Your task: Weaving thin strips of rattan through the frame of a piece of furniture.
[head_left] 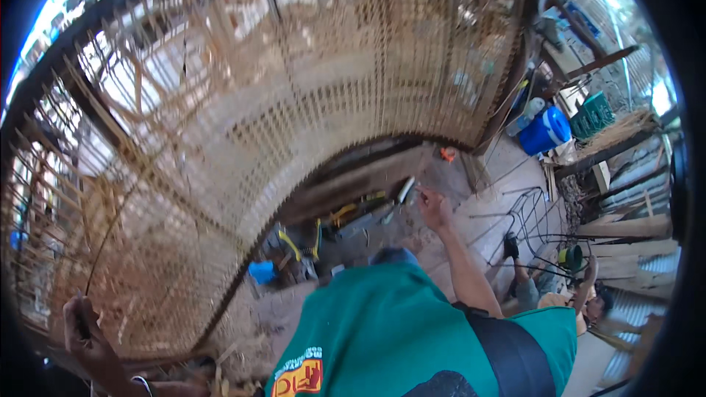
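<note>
At the far lower left, my left hand [82, 327] is closed with fingertips pinched on a thin strip [110, 239], which runs up across the woven panel. A pale band circles that wrist. My right hand [435, 209] reaches out ahead of my green shirt, its fingers curled together; whatever they hold, if anything, is too small to make out. Beside it lies a white, narrow object [406, 190]. The large panel of woven tan strips [323, 81] curves across the view from lower left to upper right, its near edge dark.
Yellow-handled pliers [300, 248], a blue piece [262, 272] and an orange item [447, 154] lie below the panel. At right, another person's hand [590, 270] is near a black wire frame [537, 220] and green container [570, 257]. A blue cooler [545, 131] and green basket [593, 115] stand beyond.
</note>
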Available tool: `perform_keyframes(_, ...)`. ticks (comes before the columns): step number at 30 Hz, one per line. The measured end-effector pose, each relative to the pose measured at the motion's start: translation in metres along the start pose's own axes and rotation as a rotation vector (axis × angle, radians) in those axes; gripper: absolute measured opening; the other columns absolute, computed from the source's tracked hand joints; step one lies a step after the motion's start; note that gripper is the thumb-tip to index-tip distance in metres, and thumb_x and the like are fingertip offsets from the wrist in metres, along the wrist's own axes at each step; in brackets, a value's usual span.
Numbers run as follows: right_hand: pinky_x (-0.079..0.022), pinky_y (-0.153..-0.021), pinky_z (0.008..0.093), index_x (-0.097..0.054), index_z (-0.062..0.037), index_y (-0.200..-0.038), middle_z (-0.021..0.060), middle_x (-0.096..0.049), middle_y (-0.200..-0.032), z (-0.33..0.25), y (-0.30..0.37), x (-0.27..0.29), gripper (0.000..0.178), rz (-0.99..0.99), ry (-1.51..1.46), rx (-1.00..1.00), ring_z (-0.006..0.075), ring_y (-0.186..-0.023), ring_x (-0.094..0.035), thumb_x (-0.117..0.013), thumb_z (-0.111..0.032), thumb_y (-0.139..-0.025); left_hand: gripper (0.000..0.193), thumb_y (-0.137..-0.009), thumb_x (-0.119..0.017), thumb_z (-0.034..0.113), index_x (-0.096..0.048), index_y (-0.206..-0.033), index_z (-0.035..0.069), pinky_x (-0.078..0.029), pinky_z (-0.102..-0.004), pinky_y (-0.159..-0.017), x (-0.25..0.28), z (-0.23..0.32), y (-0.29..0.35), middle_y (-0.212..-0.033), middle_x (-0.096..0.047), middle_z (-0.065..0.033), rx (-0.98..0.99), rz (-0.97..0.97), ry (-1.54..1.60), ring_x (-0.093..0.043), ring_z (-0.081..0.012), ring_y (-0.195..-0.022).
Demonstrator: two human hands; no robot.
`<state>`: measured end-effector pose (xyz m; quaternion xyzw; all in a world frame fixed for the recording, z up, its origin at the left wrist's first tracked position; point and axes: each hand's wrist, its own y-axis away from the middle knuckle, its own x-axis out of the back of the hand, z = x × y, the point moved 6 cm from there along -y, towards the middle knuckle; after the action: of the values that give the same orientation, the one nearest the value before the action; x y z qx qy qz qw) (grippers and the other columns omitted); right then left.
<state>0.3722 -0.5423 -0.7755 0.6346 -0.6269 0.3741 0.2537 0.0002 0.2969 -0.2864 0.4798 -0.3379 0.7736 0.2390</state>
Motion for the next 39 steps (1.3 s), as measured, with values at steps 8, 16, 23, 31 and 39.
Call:
perform_keyframes(8, -0.071, -0.101, 0.0566, -0.093, -0.0118, -0.141, 0.0201, -0.095, -0.122, 0.242, 0.141, -0.002, 0.046, -0.274, 0.164, -0.192, 0.0434, -0.116, -0.092, -0.081, -0.049, -0.118, 0.031, -0.134, -0.075, 0.026, -0.083, -0.145, -0.002, -0.057, -0.0311, -0.111, -0.006, -0.091, 0.194, -0.132, -0.079, -0.0001, 0.207, -0.027, 0.28, -0.069, -0.0118, -0.121)
perform_keyframes(16, -0.069, -0.107, 0.058, -0.092, -0.0122, -0.144, 0.0242, -0.092, -0.133, 0.248, 0.234, 0.049, 0.041, -0.507, 0.092, 0.014, 0.0474, -0.123, -0.089, -0.08, -0.043, -0.12, 0.039, -0.133, -0.076, 0.03, -0.088, -0.156, 0.001, -0.061, -0.0388, -0.124, -0.015, -0.079, 0.477, -0.148, -0.091, -0.0071, 0.346, -0.021, 0.081, -0.08, -0.0174, -0.135)
perform_keyframes(23, -0.07, -0.103, 0.0492, -0.087, -0.0076, -0.149, 0.0199, -0.089, -0.138, 0.103, 0.366, 0.149, 0.031, -0.528, -0.496, 0.43, 0.0424, -0.121, -0.088, -0.084, -0.016, -0.119, 0.019, -0.11, -0.086, 0.007, -0.092, -0.127, 0.001, -0.065, -0.0357, -0.093, -0.289, 0.224, 0.741, -0.108, -0.092, -0.008, 0.427, -0.228, 0.339, -0.081, -0.0143, -0.099)
perform_keyframes(31, -0.07, -0.107, 0.0516, -0.082, -0.0092, -0.158, 0.0205, -0.084, -0.143, 0.006, 0.447, 0.221, 0.037, -0.796, -0.637, 0.603, 0.044, -0.13, -0.085, -0.075, -0.03, -0.128, 0.014, -0.119, -0.094, 0.015, -0.092, -0.126, 0.003, -0.053, -0.0303, -0.073, -0.323, 0.365, 0.884, -0.087, -0.075, 0.0045, 0.198, -0.483, 1.017, -0.064, -0.0063, -0.083)
perform_keyframes(39, -0.063, -0.086, 0.0406, -0.089, -0.0023, -0.117, 0.0141, -0.079, -0.11, 0.023, 0.441, 0.207, 0.004, -0.799, -0.408, 0.711, 0.0312, -0.095, -0.081, -0.088, -0.006, -0.114, 0.03, -0.115, -0.097, 0.029, -0.093, -0.122, 0.001, -0.049, -0.0342, -0.072, -0.308, 0.247, 0.891, -0.086, -0.072, -0.0008, 0.247, -0.709, 0.714, -0.058, -0.009, -0.08)
